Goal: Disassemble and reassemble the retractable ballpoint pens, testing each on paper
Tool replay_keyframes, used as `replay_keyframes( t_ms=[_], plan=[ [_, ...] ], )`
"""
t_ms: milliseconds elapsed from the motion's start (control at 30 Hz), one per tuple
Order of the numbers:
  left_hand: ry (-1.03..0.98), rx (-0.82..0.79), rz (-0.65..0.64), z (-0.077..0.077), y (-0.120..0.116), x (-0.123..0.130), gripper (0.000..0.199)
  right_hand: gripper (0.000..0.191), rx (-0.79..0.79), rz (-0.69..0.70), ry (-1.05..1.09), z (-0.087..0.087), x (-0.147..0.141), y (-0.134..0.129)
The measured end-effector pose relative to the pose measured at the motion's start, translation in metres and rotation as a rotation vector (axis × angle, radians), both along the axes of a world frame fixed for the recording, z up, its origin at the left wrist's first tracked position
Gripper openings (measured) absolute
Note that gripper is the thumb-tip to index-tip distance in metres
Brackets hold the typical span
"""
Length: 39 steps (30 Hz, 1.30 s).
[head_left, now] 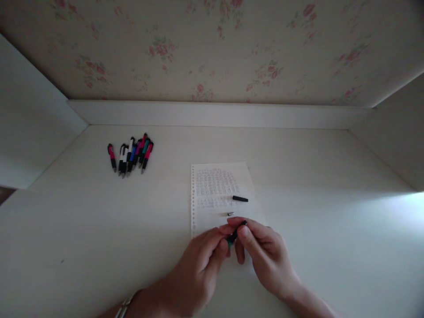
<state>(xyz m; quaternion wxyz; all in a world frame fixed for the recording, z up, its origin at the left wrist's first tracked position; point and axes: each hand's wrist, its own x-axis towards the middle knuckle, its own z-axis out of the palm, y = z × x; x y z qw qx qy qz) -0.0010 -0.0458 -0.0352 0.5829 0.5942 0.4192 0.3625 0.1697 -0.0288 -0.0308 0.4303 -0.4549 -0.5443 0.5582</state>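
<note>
Between my two hands, above the lower part of the paper, is a green and black pen part [233, 236], tilted up to the right. My left hand [202, 260] pinches its green end between thumb and fingers. At the black upper end, the thumb and fingertips of my right hand [265, 254] are closed on it. Just beyond my fingertips a small silver pen tip [231, 214] lies on the handwritten sheet of paper [218, 172]. A black pen grip [240, 198] rests farther up on the same sheet. My hands hide the sheet's lower edge.
Several pens [134, 154] with pink, white, blue, purple and green barrels lie grouped at the back left of the white desk [99, 229]. One pink pen [111, 157] lies slightly apart from them. White panels border the desk, with floral wallpaper [198, 53] behind.
</note>
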Motion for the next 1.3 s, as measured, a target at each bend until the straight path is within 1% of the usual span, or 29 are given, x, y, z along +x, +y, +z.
replay_keyframes(
  t_ms=[133,267,333,467,567,667,733,800,867,933,1067,1200,1300],
  plan=[
    [0.019,0.015,0.047,0.006,0.001,-0.001,0.035,0.036,-0.009,0.026,-0.041,-0.002,0.000,-0.001],
    [-0.023,-0.048,-0.048,0.005,0.001,-0.002,0.030,0.037,-0.037,0.060,-0.018,-0.004,0.001,-0.002],
    [-0.014,-0.057,-0.066,0.005,0.001,-0.002,0.028,0.035,-0.043,0.064,0.024,-0.005,0.001,-0.003],
    [0.042,-0.020,-0.040,0.008,0.003,-0.002,0.036,0.032,-0.085,0.071,0.137,-0.004,-0.001,-0.004],
    [0.061,-0.029,-0.052,0.011,0.004,-0.002,0.040,0.031,-0.108,0.087,0.176,-0.004,0.000,-0.003],
    [0.096,-0.045,-0.057,0.014,0.005,-0.002,0.040,0.030,-0.100,0.044,0.173,-0.005,0.002,-0.002],
    [0.110,-0.055,-0.041,0.014,0.005,-0.002,0.039,0.029,-0.095,-0.026,0.164,-0.005,0.003,0.000],
    [0.118,-0.065,-0.032,0.014,0.004,-0.002,0.040,0.024,-0.111,-0.109,0.162,-0.005,0.002,0.003],
    [0.123,-0.059,-0.036,0.014,0.004,-0.002,0.041,0.022,-0.136,-0.160,0.204,-0.005,0.001,0.007],
    [0.135,-0.049,-0.033,0.013,0.004,-0.002,0.041,0.021,-0.150,-0.165,0.290,-0.003,-0.001,0.009],
    [0.138,-0.074,-0.020,0.013,0.003,-0.002,0.041,0.027,-0.157,-0.093,0.424,-0.001,-0.002,0.009],
    [0.112,-0.082,-0.031,0.014,0.004,-0.001,0.039,0.036,-0.121,-0.104,0.381,-0.001,-0.001,0.009],
    [0.101,-0.064,-0.031,0.014,0.005,-0.001,0.037,0.030,-0.116,-0.127,0.363,-0.002,-0.002,0.011]
  ],
)
